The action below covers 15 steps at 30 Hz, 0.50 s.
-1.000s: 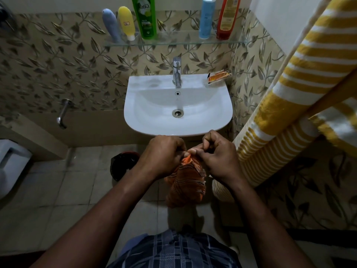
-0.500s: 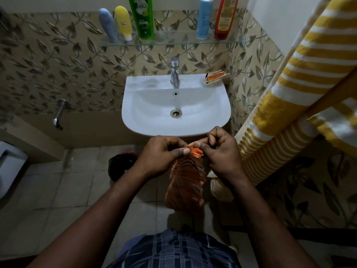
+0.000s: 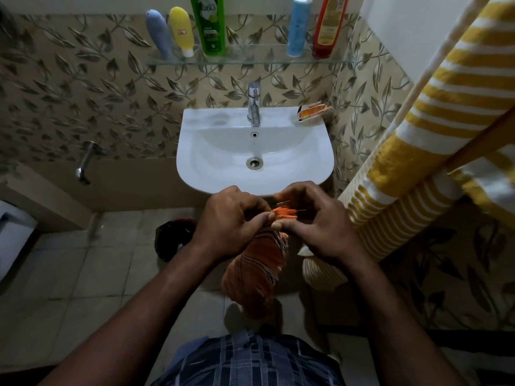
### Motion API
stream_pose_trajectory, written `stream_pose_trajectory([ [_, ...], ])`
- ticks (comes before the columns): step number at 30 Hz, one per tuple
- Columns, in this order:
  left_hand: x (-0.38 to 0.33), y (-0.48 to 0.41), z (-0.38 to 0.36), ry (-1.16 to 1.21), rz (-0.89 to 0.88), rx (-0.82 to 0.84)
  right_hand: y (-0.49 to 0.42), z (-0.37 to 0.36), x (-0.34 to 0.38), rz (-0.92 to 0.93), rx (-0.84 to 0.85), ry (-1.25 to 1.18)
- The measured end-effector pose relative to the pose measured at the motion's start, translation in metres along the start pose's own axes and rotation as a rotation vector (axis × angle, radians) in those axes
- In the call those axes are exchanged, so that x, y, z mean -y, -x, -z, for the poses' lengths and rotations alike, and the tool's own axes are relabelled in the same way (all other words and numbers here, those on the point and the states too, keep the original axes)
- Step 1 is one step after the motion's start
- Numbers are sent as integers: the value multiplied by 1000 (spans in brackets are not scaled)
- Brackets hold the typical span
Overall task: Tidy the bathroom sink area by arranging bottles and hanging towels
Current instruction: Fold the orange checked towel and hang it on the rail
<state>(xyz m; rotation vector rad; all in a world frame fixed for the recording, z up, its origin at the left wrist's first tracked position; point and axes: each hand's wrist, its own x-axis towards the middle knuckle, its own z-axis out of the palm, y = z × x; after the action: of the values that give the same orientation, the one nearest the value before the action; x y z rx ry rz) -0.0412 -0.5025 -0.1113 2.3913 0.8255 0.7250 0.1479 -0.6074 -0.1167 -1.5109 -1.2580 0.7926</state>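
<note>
A yellow-and-white striped towel (image 3: 434, 129) hangs over a rail to the right of the hands and reaches below them. It is the largest thing in the bathroom corner. Just beyond the hands is the white sink (image 3: 191, 168), and farther beyond and above it a glass shelf (image 3: 250, 59) carries a row of bottles (image 3: 209, 26), all upright or leaning on the wall.

Directly below the hands, an orange towel (image 3: 256, 277) with dark stripes hangs in a loose, bunched column towards the floor. The left hand (image 3: 231, 227) pinches its top edge between thumb and forefinger. The right hand (image 3: 328, 229) meets it there, thumb pressed to the same edge and fingers arched over the frayed fringe (image 3: 284, 213) that sticks up between the two.

The cloth looks thin, light and entirely limp. It will likely sag wherever it is unsupported and slip through a loose pinch. The sensible hold is probably along that top hem, with the hands drawn apart to the corners so the towel spreads flat before it is draped.

The bottles appear already placed, so hanging this towel seems to be the step in hand.
</note>
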Motion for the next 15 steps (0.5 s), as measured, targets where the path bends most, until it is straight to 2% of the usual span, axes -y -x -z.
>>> stream_pose_trajectory([
  [3, -4, 0, -1, -43, -41, -29, -2, -7, 2, 75, -23, 157],
  [10, 1, 7, 2, -13, -70, -83, -2, -14, 2, 56, -144, 105],
  [15, 2, 11, 3, 20, -69, -134, -4, -17, 2, 37, -128, 109],
])
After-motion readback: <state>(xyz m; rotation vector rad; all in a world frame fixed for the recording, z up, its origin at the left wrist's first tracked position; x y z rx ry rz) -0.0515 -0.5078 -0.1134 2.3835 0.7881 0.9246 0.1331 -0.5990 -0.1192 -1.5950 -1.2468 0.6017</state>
